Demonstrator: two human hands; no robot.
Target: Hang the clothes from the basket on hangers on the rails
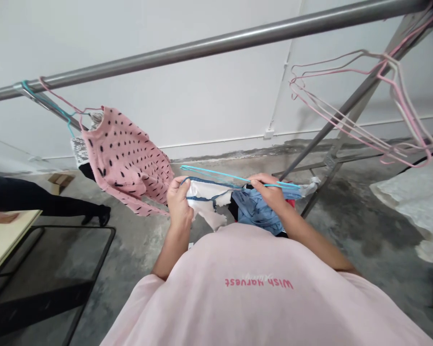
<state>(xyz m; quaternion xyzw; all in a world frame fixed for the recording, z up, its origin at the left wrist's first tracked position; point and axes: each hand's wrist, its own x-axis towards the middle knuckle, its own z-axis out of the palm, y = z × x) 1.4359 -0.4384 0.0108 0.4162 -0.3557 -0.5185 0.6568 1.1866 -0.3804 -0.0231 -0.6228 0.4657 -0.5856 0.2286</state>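
Our pink shirt [260, 298] lay nearest; beyond it, our left hand [179, 198] pinched a blue-edged garment [204, 189], and our right hand [270, 191] pinched a turquoise hanger [216, 172], both below the metal rail [202, 46].

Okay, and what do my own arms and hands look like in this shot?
Both your left hand and right hand are ungloved, with no watch or bracelet visible. Your forearms are uncovered below loose, pale pink sleeves, part of a T-shirt with reddish lettering.

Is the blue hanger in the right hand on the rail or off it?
Off: the right hand grips the blue hanger well below the rail.
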